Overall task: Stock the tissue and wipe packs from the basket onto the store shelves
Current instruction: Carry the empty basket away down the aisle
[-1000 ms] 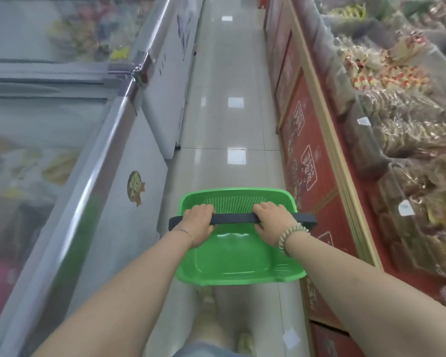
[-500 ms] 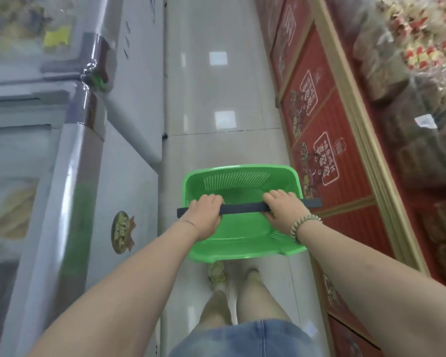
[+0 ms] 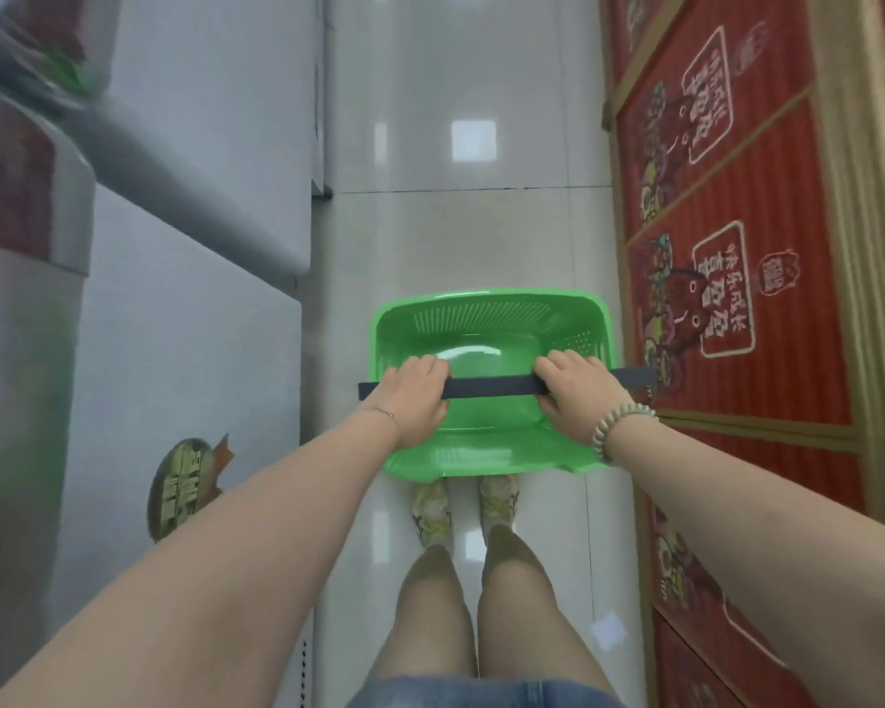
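Wrapping the left grip [image 3: 415, 401] and the right grip [image 3: 578, 396] fully round the dark handle [image 3: 491, 386], one near each end, knuckles up, most likely for holding the green basket [image 3: 486, 314] level and clear of the legs. Holding it out front, hanging above the tiled floor [image 3: 461, 237] just ahead of the shoes [image 3: 433, 508], between the white freezer [image 3: 190, 350] on the left and the red panels [image 3: 726, 278] on the right. Not seeing any tissue or wipe packs inside tbh, only looking at bare green bottom. Guessing at either a finished run or one not started yet, not able to tell which. Worth watching the right end of the handle, sitting pretty close to those panels.
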`<action>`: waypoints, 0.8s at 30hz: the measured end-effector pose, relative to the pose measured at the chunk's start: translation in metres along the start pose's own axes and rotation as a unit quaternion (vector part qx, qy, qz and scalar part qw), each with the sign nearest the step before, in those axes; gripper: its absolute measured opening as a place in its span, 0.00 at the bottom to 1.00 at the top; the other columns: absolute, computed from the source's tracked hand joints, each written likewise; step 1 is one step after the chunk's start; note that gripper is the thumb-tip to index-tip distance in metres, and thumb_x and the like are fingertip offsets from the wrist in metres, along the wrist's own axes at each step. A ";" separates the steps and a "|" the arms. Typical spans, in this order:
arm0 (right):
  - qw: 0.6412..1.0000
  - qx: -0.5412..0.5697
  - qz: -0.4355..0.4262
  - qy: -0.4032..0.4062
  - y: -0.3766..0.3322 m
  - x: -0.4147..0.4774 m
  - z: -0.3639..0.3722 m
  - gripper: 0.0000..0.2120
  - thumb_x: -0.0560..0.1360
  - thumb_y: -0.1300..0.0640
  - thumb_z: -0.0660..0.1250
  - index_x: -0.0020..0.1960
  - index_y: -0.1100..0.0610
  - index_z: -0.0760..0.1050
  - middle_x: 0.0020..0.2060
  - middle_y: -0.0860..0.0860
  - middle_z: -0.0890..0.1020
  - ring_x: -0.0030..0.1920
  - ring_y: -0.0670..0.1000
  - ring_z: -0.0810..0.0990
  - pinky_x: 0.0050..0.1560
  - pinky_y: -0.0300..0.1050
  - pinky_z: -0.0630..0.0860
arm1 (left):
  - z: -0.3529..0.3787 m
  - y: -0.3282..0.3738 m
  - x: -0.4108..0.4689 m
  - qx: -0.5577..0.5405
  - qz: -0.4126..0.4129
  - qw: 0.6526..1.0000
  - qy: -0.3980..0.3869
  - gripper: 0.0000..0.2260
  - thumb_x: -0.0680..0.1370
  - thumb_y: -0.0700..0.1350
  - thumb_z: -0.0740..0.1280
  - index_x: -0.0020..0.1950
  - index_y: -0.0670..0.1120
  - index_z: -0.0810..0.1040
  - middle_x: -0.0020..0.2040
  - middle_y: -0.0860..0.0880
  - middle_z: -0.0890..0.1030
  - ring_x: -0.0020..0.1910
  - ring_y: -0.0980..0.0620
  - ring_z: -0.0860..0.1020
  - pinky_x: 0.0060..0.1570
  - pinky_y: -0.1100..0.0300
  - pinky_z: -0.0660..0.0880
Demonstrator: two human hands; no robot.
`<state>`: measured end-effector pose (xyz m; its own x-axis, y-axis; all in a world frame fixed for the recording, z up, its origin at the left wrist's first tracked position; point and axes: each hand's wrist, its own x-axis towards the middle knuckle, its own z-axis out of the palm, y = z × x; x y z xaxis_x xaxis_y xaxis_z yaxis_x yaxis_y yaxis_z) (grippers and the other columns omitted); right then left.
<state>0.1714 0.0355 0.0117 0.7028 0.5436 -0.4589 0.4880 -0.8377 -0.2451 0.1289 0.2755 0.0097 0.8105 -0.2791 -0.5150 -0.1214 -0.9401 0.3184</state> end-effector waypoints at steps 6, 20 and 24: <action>0.999 0.020 0.017 -0.041 0.021 0.028 0.043 0.03 0.81 0.54 0.58 0.52 0.53 0.68 0.44 0.47 0.69 0.45 0.49 0.66 0.49 0.45 0.67 | 0.038 -0.006 0.039 -0.006 -0.040 0.998 -0.047 0.13 0.76 0.41 0.64 0.60 0.49 0.68 0.53 0.51 0.69 0.52 0.50 0.68 0.59 0.51 0.66; 0.990 0.057 0.113 -0.060 0.020 0.067 0.114 0.05 0.79 0.57 0.61 0.55 0.54 0.71 0.45 0.47 0.69 0.47 0.49 0.66 0.56 0.48 0.71 | 0.103 -0.029 0.078 -0.031 -0.095 0.993 -0.060 0.16 0.77 0.44 0.63 0.65 0.49 0.68 0.58 0.49 0.71 0.59 0.48 0.70 0.60 0.49 0.63; 0.987 0.068 0.124 -0.076 0.016 0.065 0.113 0.05 0.79 0.57 0.61 0.55 0.54 0.72 0.45 0.47 0.70 0.47 0.49 0.67 0.56 0.48 0.71 | 0.103 -0.027 0.074 -0.041 -0.094 0.992 -0.071 0.17 0.77 0.43 0.63 0.65 0.49 0.68 0.59 0.49 0.71 0.59 0.48 0.69 0.60 0.50 0.63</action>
<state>0.1663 0.0515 -0.1179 0.7013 0.3157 -0.6391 0.2288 -0.9488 -0.2176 0.1331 0.2601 -0.1190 0.7250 -0.1301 -0.6763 0.0760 -0.9609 0.2664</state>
